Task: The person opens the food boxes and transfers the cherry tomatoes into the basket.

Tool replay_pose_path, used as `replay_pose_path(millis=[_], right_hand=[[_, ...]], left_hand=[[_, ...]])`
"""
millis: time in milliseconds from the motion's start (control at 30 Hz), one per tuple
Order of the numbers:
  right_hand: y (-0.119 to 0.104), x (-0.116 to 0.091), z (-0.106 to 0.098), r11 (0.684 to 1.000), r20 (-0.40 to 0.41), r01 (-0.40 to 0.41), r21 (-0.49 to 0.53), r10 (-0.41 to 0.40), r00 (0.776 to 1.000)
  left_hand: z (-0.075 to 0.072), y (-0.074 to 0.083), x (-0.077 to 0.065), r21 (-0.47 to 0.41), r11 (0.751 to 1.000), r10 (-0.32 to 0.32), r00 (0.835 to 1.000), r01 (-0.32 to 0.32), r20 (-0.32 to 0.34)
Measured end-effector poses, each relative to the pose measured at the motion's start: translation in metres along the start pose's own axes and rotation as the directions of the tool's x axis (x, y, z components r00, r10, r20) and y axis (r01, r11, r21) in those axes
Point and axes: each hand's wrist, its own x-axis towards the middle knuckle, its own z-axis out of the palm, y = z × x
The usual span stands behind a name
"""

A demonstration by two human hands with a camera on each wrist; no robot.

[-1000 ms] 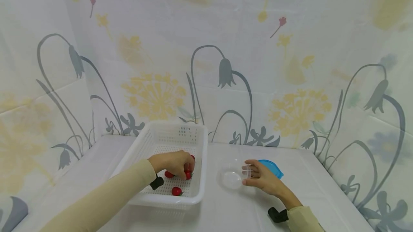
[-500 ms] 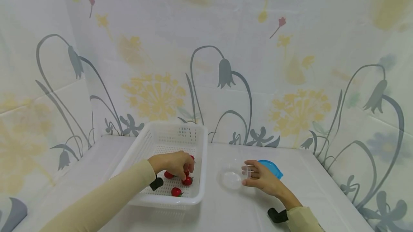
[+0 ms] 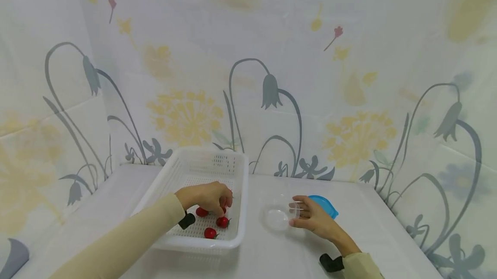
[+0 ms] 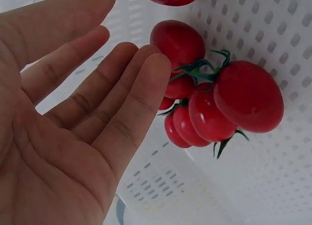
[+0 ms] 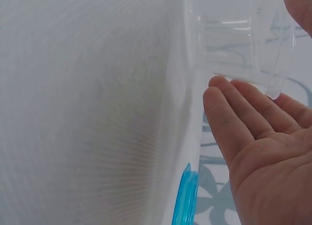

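In the head view my left hand (image 3: 209, 197) reaches down into a white perforated plastic basket (image 3: 243, 210). Several red cherry tomatoes (image 3: 223, 222) with green stems lie on its floor. The left wrist view shows the fingers extended, the palm bare, and the fingertips right beside a tomato (image 4: 178, 42). My right hand (image 3: 316, 221) is at the right side of a clear round plastic tub (image 3: 277, 218) on the table. In the right wrist view its fingers (image 5: 226, 117) are straight under the tub's side, with the thumb on the opposite side.
A blue lid (image 3: 325, 205) lies behind the right hand, partly covered by it. The white tablecloth (image 3: 272, 257) runs back to a flower-printed curtain (image 3: 252, 98). The basket's raised wall stands between the tomatoes and the tub.
A tomato under the left fingertips has shifted toward the basket's front and shows more fully. The left hand stays nearly in place. The right hand keeps its place at the tub.
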Motion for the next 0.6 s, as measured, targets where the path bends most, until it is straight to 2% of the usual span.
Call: replay_pose_path(millis=[167, 300, 433, 600], right_hand=[[-0.010, -0.005, 0.000, 1.000, 0.005, 0.000, 0.014, 0.000, 1.000], [-0.005, -0.005, -0.003, 0.999, -0.021, -0.010, -0.041, 0.009, 1.000], [-0.001, -0.002, -0.008, 0.995, -0.027, 0.005, -0.098, -0.008, 1.000], [-0.013, -0.007, -0.024, 0.990, -0.051, 0.035, -0.140, -0.042, 0.998]], left_hand=[[-0.002, -0.002, 0.002, 0.006, 1.000, 0.026, 0.999, -0.025, -0.031], [-0.010, -0.002, 0.000, -0.005, 0.998, 0.056, 0.996, -0.056, -0.065], [-0.021, -0.003, -0.008, -0.014, 0.998, 0.059, 0.993, -0.061, -0.102], [-0.035, -0.002, -0.022, 0.044, 0.992, 0.121, 0.974, -0.115, -0.189]])
